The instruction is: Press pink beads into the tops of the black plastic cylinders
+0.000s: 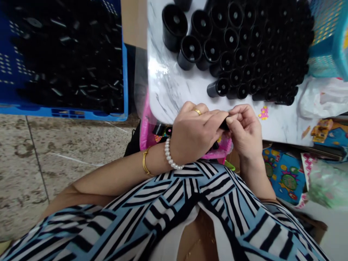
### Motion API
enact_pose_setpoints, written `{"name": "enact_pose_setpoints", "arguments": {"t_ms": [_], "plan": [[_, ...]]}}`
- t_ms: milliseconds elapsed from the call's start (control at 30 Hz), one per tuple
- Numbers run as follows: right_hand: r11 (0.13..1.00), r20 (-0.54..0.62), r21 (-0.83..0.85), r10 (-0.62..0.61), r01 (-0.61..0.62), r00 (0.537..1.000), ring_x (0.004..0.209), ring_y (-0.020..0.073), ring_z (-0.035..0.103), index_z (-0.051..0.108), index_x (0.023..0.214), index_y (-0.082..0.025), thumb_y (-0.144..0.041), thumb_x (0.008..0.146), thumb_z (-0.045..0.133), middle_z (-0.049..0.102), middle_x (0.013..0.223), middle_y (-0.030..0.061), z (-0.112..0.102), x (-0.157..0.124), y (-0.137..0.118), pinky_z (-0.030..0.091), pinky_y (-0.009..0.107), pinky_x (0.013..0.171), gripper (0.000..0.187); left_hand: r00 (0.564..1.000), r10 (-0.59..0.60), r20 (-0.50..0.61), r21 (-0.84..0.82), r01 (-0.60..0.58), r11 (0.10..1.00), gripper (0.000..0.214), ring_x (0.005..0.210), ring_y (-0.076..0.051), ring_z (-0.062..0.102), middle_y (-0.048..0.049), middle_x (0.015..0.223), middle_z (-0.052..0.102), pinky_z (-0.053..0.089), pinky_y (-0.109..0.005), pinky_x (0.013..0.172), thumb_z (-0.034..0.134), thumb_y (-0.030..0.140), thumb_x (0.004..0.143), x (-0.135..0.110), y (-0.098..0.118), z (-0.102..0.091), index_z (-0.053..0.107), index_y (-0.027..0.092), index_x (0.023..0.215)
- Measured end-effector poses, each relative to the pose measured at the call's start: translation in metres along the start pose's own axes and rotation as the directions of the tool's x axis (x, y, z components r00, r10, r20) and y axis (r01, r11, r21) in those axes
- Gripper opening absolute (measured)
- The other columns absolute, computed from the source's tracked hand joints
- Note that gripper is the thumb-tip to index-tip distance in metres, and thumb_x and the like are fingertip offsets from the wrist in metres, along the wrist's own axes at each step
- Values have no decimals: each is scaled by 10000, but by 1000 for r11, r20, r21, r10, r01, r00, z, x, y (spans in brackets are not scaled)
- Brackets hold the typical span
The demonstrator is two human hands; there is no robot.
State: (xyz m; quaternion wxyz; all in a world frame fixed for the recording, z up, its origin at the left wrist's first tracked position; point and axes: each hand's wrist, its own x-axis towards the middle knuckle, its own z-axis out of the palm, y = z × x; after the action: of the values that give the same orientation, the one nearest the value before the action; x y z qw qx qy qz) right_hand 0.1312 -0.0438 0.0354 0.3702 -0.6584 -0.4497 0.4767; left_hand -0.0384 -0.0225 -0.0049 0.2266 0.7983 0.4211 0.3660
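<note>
The left hand [195, 134] and the right hand [244, 130] met just over the near edge of the marble-patterned counter [168, 87], both closed on a small black part [224, 125] held between them. The left grip was clenched over the part from above, its fingers curled across and hiding most of it. The right grip pinched the end that showed with thumb and fingertips. The left hand wore a gold ring [197, 111], and its wrist carried a pearl bracelet [170, 156] with a gold bangle [145, 163] further up the arm. Directly beneath the hands, in the person's lap, sat a pink bag [148, 134] with a few dark pieces showing inside. Farther back on the counter stood a dense cluster of black cups [244, 47], open ends up, some lying tipped at the near side of the group. A teal basket [328, 40] stood at the counter's far right, with a white plastic bag [320, 98] just below it. To the left, on the speckled floor [67, 145], a blue crate [123, 90] was filled with black pieces.
</note>
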Motion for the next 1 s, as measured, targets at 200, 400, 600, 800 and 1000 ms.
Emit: {"name": "enact_pose_setpoints", "arguments": {"t_ms": [200,400,600,800,1000], "plan": [[995,70,-18,-100,102,993,588,88,557,570,1131,-262,-482,895,723,560,770,-57,-7,-5,11,522,227,581,357,997,78,-16,12,-78,997,208,857,-214,643,-28,930,762,391,-392,787,626,307,975,1,-4,-2,690,183,1129],[994,42,60,-92,89,995,655,89,559,577,1031,-242,-370,814,826,569,785,-53,7,-43,25,521,205,599,354,981,180,66,-71,-175,982,167,849,-205,625,-34,929,758,407,-385,807,629,291,965,-22,-5,-9,699,173,1061],[994,230,102,13,-37,973,623,87,548,585,1038,-243,-352,824,819,572,757,-60,-5,-67,29,495,207,575,335,926,298,232,-73,-289,954,179,943,-213,629,-36,1081,763,433,-386,853,622,175,938,-38,2,-27,685,177,1106],[749,-272,-600,-522,282,809,751,142,612,731,1118,-211,-277,925,701,658,919,42,-65,-27,38,535,287,675,207,983,175,64,-17,-174,985,548,877,-231,667,-79,965,748,503,-382,819,789,575,831,-7,0,-42,667,141,1144],[346,-23,-881,-714,323,700,890,231,649,721,1213,-198,-277,908,708,672,1034,118,-74,-8,59,595,404,827,316,985,-65,-161,46,73,996,490,834,-172,674,-23,897,696,529,-281,744,802,403,859,31,-14,-20,619,132,1224]]}}
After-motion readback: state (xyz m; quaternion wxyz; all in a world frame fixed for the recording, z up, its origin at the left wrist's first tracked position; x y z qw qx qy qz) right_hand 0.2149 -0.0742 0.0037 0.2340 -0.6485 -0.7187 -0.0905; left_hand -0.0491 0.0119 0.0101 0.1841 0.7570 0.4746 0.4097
